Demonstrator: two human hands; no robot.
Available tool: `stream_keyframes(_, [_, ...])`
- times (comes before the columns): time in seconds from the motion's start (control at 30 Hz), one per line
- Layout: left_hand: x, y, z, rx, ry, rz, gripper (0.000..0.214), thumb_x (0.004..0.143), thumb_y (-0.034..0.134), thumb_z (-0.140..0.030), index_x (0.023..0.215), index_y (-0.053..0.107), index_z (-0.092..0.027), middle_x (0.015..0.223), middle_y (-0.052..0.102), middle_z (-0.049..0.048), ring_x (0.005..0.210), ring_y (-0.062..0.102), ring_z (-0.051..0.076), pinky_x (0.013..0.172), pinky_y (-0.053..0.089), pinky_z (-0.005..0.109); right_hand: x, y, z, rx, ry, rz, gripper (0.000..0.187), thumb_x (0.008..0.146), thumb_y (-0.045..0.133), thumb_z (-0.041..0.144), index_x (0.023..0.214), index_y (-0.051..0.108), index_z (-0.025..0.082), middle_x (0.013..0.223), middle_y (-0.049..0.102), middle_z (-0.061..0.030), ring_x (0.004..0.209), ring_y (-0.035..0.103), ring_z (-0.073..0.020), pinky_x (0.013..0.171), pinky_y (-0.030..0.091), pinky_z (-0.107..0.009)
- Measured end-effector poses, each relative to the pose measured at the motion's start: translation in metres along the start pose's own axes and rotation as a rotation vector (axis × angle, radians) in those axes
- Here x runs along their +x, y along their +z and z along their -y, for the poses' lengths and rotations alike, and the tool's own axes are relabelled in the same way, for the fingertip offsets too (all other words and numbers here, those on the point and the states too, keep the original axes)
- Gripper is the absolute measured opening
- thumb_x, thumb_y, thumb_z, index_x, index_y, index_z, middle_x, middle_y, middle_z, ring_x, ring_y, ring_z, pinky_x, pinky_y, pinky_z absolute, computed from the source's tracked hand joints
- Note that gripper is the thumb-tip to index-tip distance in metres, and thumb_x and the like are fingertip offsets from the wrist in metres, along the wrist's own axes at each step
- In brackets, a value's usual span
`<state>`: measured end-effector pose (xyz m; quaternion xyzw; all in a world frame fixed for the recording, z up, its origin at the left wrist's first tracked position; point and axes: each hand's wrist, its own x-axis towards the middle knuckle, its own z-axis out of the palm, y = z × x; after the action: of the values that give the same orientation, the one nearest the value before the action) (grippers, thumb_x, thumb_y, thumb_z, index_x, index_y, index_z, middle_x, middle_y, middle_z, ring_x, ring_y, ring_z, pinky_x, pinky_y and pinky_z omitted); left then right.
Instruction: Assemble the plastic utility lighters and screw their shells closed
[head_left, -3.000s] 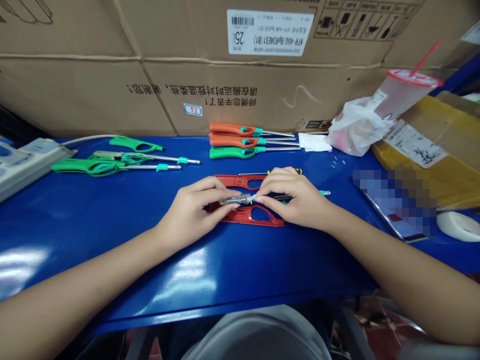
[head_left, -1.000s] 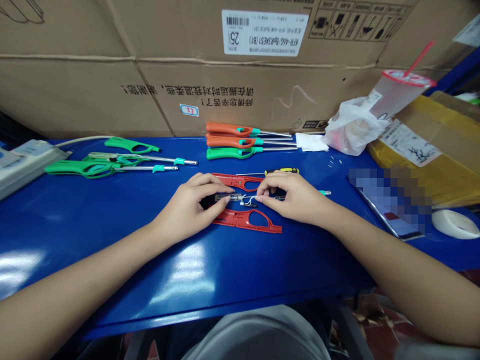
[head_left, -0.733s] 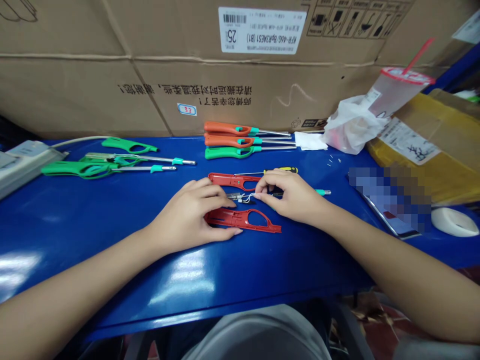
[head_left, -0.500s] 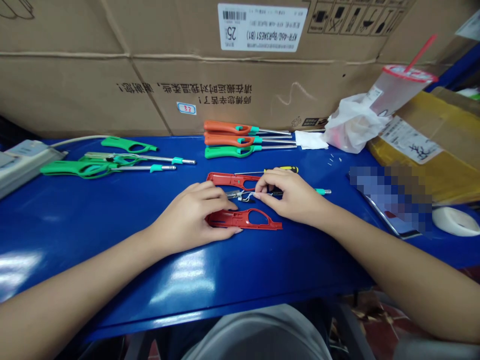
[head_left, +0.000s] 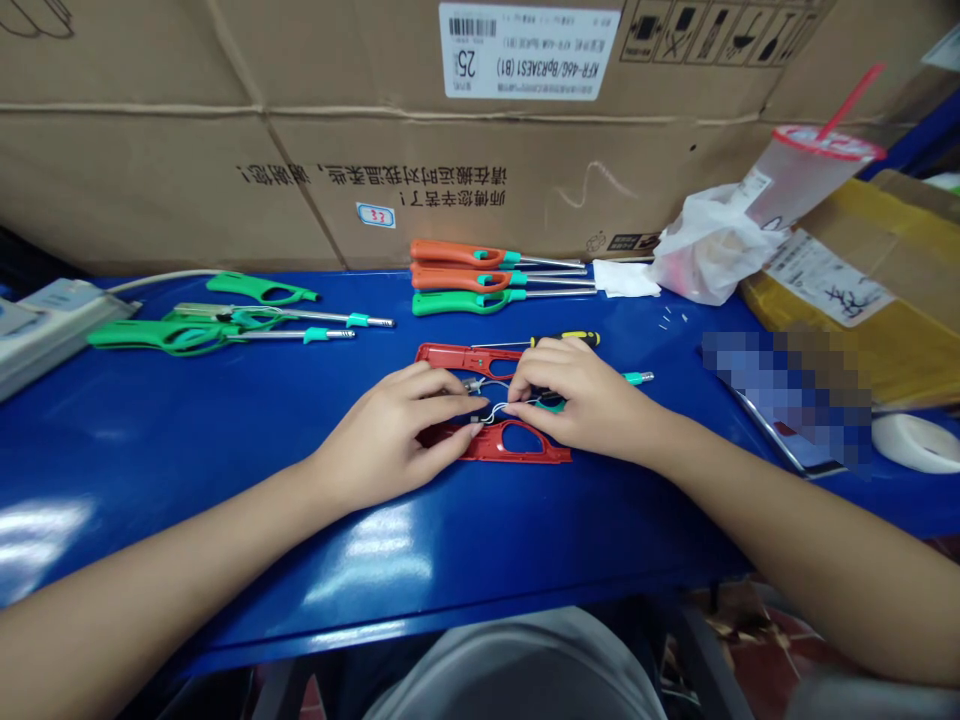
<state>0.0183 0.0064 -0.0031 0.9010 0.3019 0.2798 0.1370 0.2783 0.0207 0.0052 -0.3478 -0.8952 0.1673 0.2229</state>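
Observation:
Two red plastic half-shells of a long lighter lie in the middle of the blue table [head_left: 225, 430]: the near shell [head_left: 525, 446] under my fingers and the far shell [head_left: 457, 357] behind them. My left hand [head_left: 390, 432] pinches a small metal part with thin white wires [head_left: 487, 410] over the near shell. My right hand [head_left: 577, 395] pinches the other end of those wires and the metal tube with a teal tip [head_left: 636, 378]. A yellow-and-black screwdriver [head_left: 574, 339] lies just behind my right hand.
Three assembled lighters, orange and green [head_left: 480, 280], lie at the back by a big cardboard box [head_left: 375, 150]. Green lighter parts [head_left: 225, 325] are at the left, with a grey power strip [head_left: 45, 325]. At the right stand a white bag [head_left: 701, 250], a cup with a straw [head_left: 802, 175] and a tape roll [head_left: 915, 445].
My left hand let go of the near red shell and rose to pinch the wired metal part. Both hands drew the wires down over the near shell; the tube shifted slightly left.

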Motion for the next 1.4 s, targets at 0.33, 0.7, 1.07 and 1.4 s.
stream_keyframes(0.33, [0.0,-0.007,0.006,0.047,-0.099,-0.033,0.02,0.101,0.06,-0.026,0.103,0.079,-0.02,0.101,0.074,0.0058,0.092,0.066,0.019,0.085,0.055,0.034,-0.014,-0.054,-0.015,0.011,0.114,0.205,0.009,0.088,0.066,0.021,0.097,0.069,0.022,0.099,0.071,-0.0044,0.083,0.065,-0.0184,0.071,0.048,-0.03])
stream_keyframes(0.7, [0.003,-0.014,0.008,0.083,0.016,0.094,0.021,0.092,0.074,-0.041,0.098,0.075,-0.021,0.096,0.074,0.0044,0.087,0.064,0.021,0.08,0.049,0.036,-0.012,-0.05,-0.006,-0.023,0.16,0.42,0.01,0.089,0.07,0.018,0.098,0.07,0.022,0.079,0.063,0.003,0.066,0.057,-0.0122,0.058,0.04,-0.025])
stream_keyframes(1.07, [0.0,-0.011,0.005,0.071,0.073,0.171,0.021,0.092,0.076,-0.042,0.099,0.073,-0.022,0.091,0.075,0.0022,0.083,0.066,0.02,0.08,0.048,0.035,-0.009,-0.052,-0.004,0.036,0.144,0.287,0.006,0.092,0.069,0.025,0.092,0.072,0.019,0.074,0.063,0.0027,0.063,0.054,-0.0116,0.06,0.038,-0.026])
stream_keyframes(1.4, [-0.001,-0.005,0.001,0.012,0.026,0.021,0.013,0.1,0.068,-0.031,0.097,0.073,-0.019,0.088,0.076,0.0022,0.081,0.068,0.017,0.08,0.051,0.031,-0.007,-0.037,-0.019,-0.179,0.218,0.189,0.01,0.094,0.069,0.021,0.103,0.074,0.018,0.11,0.068,-0.0066,0.093,0.066,-0.0209,0.079,0.047,-0.033])
